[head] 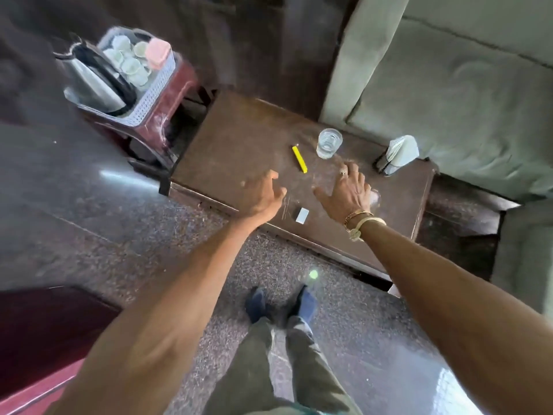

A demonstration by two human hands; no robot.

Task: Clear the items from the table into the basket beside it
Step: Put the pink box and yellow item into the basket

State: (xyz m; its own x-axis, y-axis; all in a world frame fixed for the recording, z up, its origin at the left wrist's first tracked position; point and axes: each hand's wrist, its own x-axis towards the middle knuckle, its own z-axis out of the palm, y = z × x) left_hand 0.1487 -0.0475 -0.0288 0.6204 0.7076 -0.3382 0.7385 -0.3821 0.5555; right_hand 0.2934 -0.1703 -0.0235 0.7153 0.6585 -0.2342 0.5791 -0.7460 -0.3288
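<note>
Speckled dark floor surrounds the brown table [239, 130]. Your left hand [263, 196] and right hand [348, 191] reach over the table's near side, fingers spread and gripping nothing. On the table sit a yellow stick [299, 159], a glass [328, 143], a white block [302, 215] and a napkin holder [398, 155]. The basket [155, 94] stands beyond the table's left end.

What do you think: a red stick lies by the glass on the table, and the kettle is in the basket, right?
The head view shows the stick is yellow, not red. It lies by the glass on the table, and the kettle is in the basket.
</note>
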